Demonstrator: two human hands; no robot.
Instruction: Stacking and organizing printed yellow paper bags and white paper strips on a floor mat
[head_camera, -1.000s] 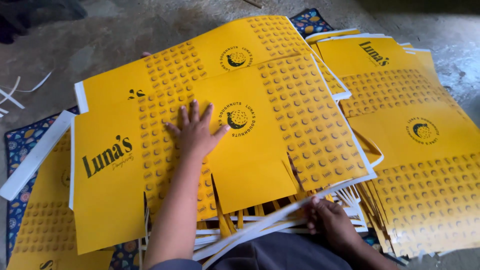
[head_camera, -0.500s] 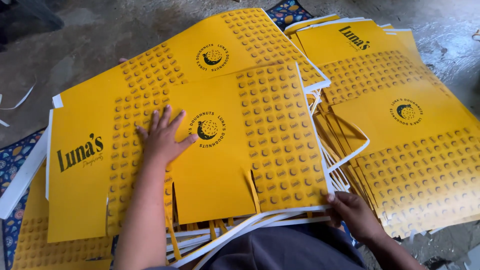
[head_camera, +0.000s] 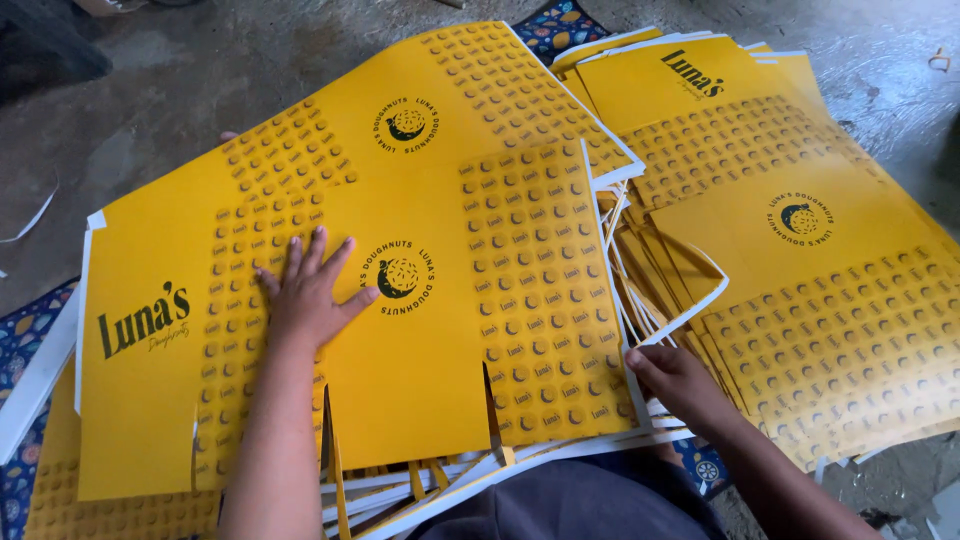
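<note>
Left hand (head_camera: 308, 295) is laid flat, fingers spread wide, pressed on the top yellow die-cut sheet (head_camera: 400, 330); nothing is gripped. Right hand (head_camera: 672, 378) is set at that sheet's right lower edge, fingers curled into the stack edges; whether a sheet is actually pinched cannot be told.

The top sheet is carried on a fanned stack (head_camera: 430, 480) at the near middle of the patterned floor mat (head_camera: 30, 340), with a second sheet (head_camera: 450, 110) beneath it offset toward the far edge. A separate fanned pile (head_camera: 820, 260) is spread to the right, running off the mat onto the concrete floor (head_camera: 170, 90).

Risks, as judged:
- Top sheet is held by palm friction only; a slip is likely if it is pulled from the right.
- Cut flaps at the near edge could be snagged on sheets below and creased or torn.
- Two sheets may be lifted together, since edges are tightly interleaved.
- Right pile is splayed; a nudge could slide it further onto the gritty floor and scuff the print.
</note>
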